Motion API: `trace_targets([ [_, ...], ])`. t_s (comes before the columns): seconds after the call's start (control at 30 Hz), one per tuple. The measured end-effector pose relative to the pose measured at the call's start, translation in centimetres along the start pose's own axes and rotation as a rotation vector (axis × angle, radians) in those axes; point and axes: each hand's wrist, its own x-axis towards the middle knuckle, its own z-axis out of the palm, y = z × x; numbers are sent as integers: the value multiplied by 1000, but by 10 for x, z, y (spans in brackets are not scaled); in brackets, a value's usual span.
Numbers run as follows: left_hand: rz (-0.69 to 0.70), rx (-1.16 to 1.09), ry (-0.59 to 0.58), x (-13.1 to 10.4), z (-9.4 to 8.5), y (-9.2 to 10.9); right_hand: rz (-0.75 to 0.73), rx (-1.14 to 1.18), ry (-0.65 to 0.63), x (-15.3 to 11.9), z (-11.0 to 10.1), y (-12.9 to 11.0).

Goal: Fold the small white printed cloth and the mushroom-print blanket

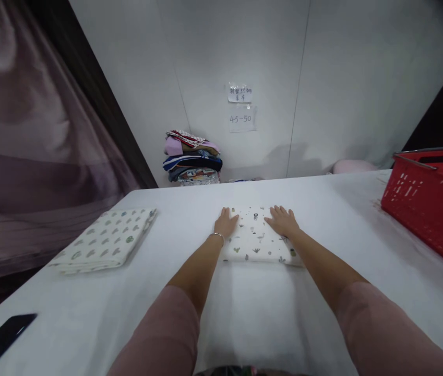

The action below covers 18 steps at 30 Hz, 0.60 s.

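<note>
In front of me a white cloth (258,237) with small plant and animal prints lies folded into a flat rectangle on the white table (174,313). My left hand (226,221) rests on its far left corner with the fingers stretched out; a thin bracelet circles that wrist. Flat on the far right part of the cloth lies my right hand (283,221), fingers spread. Neither hand grips anything. Off to the left is another folded cloth (106,237), white with rows of grey-green shapes.
A red plastic basket (428,203) stands at the table's right side. Near the left front edge lies a dark phone-like object (0,342). Folded textiles (193,159) are piled beyond the far edge, by a wall with paper signs (241,118). A pinkish curtain (37,136) hangs at left.
</note>
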Motion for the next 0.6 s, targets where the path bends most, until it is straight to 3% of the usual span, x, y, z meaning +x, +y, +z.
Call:
trace_targets([
  [0.1, -79, -16, 15, -16, -8, -4, 44, 139, 44, -4, -11, 2],
  [0.23, -169, -12, -10, -42, -20, -13, 166, 417, 207, -29, -24, 12],
  [0.47, -226, -46, -70, -76, -19, -21, 336, 660, 114, -107, -15, 28],
  [0.6, -189, -63, -28, -71, -27, -22, 384, 722, 168, -141, -13, 3],
])
